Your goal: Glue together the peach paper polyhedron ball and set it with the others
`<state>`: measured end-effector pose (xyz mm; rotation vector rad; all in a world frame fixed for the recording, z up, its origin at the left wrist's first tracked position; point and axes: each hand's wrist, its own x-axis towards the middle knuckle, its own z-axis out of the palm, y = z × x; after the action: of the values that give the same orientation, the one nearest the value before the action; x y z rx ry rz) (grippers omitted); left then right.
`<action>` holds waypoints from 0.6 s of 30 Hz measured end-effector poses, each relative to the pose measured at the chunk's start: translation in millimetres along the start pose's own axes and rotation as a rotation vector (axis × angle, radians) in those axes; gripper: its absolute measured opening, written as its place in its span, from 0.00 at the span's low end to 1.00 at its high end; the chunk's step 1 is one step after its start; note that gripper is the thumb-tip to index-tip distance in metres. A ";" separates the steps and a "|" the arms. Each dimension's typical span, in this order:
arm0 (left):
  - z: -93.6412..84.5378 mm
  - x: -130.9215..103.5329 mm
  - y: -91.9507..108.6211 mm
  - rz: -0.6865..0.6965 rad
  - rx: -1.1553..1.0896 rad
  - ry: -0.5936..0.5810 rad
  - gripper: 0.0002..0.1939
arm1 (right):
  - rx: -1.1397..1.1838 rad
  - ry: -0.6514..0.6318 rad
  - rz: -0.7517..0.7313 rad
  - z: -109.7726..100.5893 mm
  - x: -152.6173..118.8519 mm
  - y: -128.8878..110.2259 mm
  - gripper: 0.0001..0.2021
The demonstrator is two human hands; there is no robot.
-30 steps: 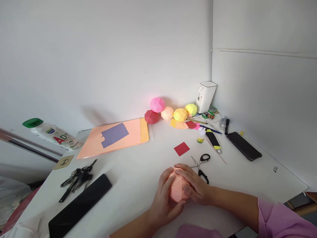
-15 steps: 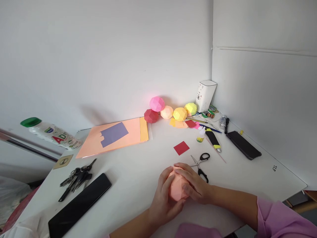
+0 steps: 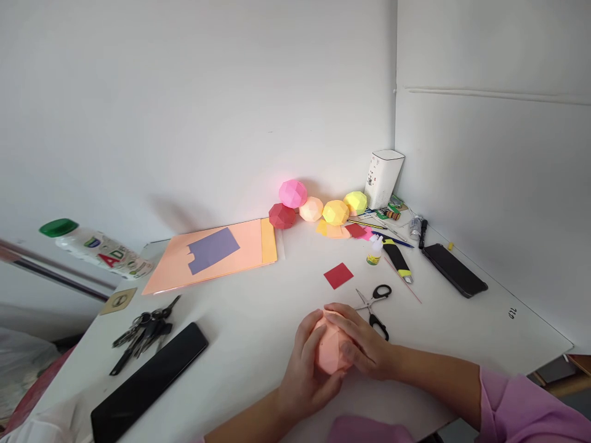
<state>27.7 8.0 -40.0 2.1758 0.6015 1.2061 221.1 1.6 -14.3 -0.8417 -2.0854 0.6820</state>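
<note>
Between my two hands is a peach faceted paper ball [image 3: 331, 352], close to the front of the table. My left hand [image 3: 302, 372] wraps round its left side, thumb underneath. From the right, my right hand [image 3: 368, 344] closes over its top and right side. Black-handled scissors [image 3: 368, 303] lie spread just beyond my right hand. Past them is a dark red paper square [image 3: 338, 275]. The underside of the ball is hidden, so I cannot tell whether it touches the table.
Several coloured paper balls [image 3: 336, 213] sit by the back wall. Right of them are a glue bottle [image 3: 374, 251], a utility knife [image 3: 398, 261] and a black phone [image 3: 455, 269]. On the left are peach paper sheets [image 3: 217, 271], keys [image 3: 145, 332], a black slab [image 3: 150, 383] and a tilted bottle [image 3: 104, 249].
</note>
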 end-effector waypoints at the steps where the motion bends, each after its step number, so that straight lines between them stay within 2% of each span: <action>1: -0.4 0.4 0.4 0.002 0.004 -0.002 0.36 | -0.004 0.000 -0.003 0.1 -0.3 0.2 0.23; 18: -2.5 2.9 3.7 0.016 0.066 -0.021 0.34 | -0.010 0.011 -0.030 -0.7 1.4 -2.8 0.23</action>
<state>27.4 7.8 -34.7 2.2500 0.6242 1.1854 220.1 1.0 -11.3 -0.8162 -2.0891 0.6495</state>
